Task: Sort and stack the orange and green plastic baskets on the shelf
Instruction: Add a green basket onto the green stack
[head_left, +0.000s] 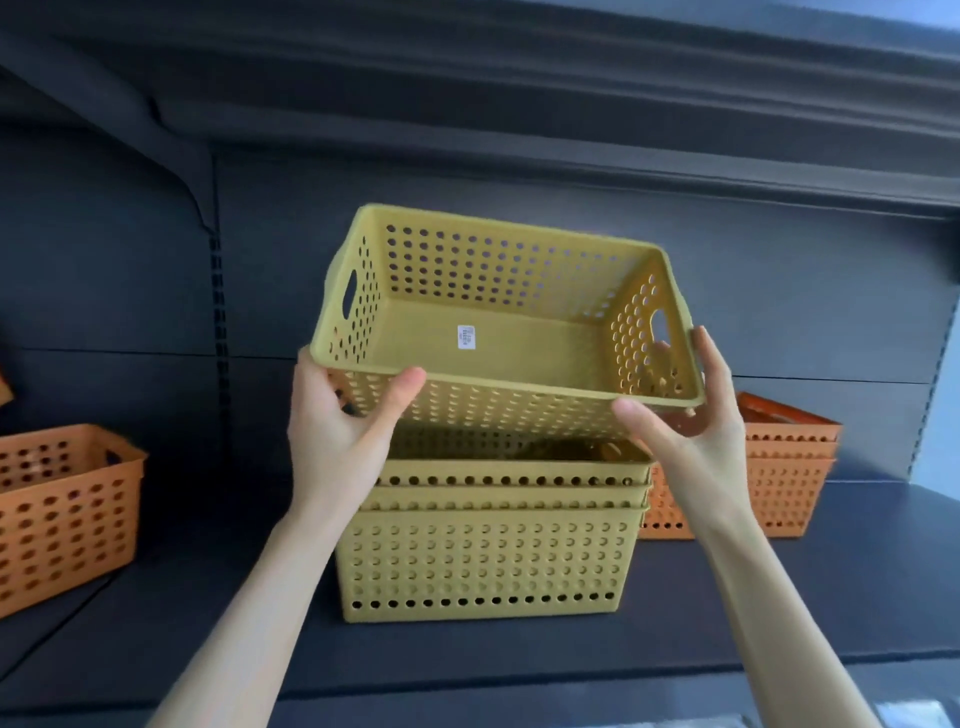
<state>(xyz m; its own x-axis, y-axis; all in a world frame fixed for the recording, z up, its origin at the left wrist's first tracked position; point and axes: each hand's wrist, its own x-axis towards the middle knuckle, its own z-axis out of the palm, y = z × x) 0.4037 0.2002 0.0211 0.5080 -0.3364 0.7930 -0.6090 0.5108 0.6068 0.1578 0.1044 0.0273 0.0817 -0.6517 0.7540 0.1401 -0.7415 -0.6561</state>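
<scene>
Above the green stack (485, 545), both hands raised, left hand (345, 421) and right hand (685, 415) gripping a tilted green basket (498, 332)

You have only 1 piece of print in view: a small white sticker (466, 336) on the inside floor of the green basket (519, 332) you hold tilted toward you. It carries dark marks that look like lines of text or a barcode, but they are too small and blurred for you to read any word or number. The stacked green baskets (483, 551) below and the orange baskets (62, 509) at either side show you no label, brand or sign, and neither does the dark shelf (727, 623).
</scene>
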